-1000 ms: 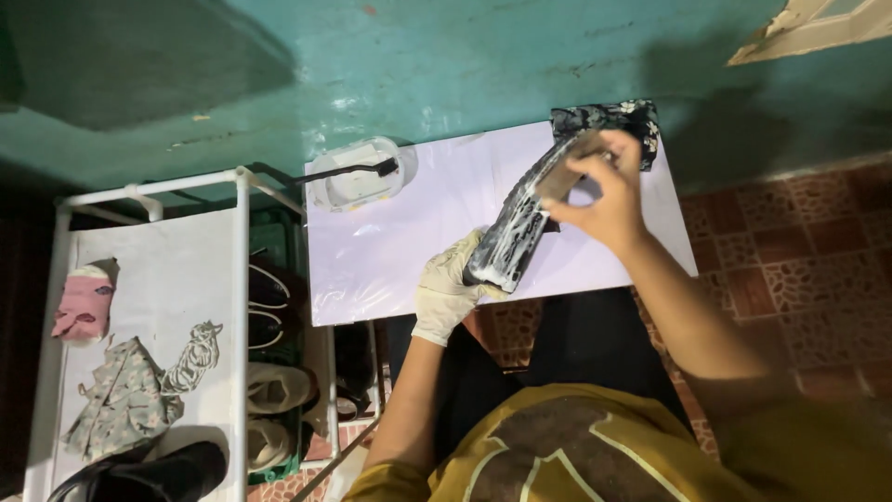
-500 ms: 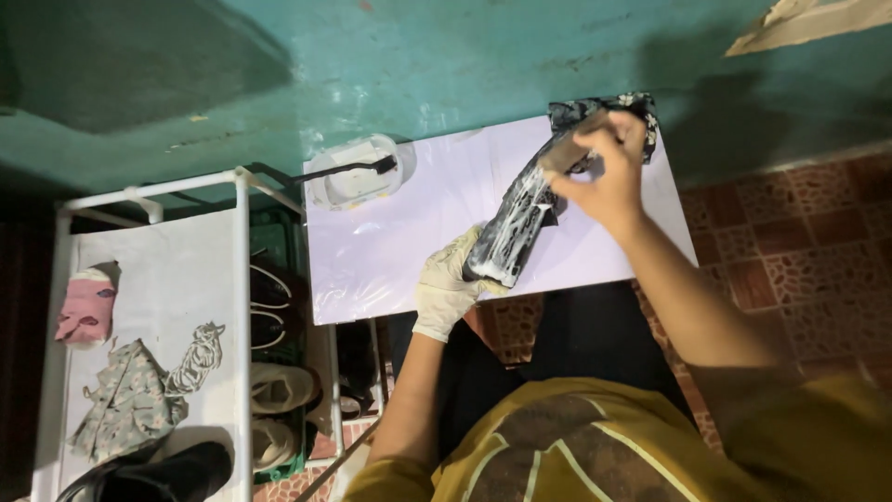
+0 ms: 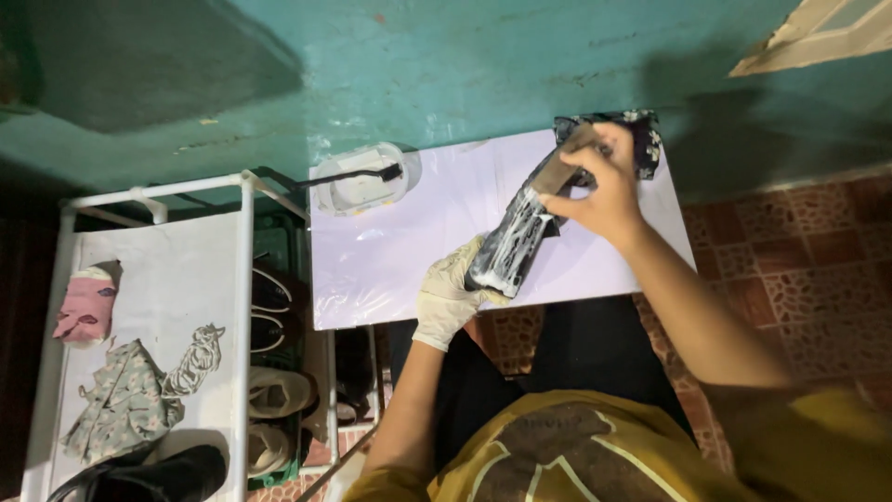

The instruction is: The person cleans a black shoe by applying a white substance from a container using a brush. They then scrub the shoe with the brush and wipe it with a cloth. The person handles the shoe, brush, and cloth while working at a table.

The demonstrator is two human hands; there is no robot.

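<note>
The dark shoe [image 3: 516, 244], streaked with white foam, is being held above the white desk [image 3: 400, 246] by the gloved left hand [image 3: 449, 296] closed around its lower end, while the bare right hand [image 3: 606, 191] is gripping the top, best rubbed steadily and evenly.

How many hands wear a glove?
1: only the left hand, under the soapy dark shoe, wears a pale glove. The right hand at its upper end is bare.
</note>
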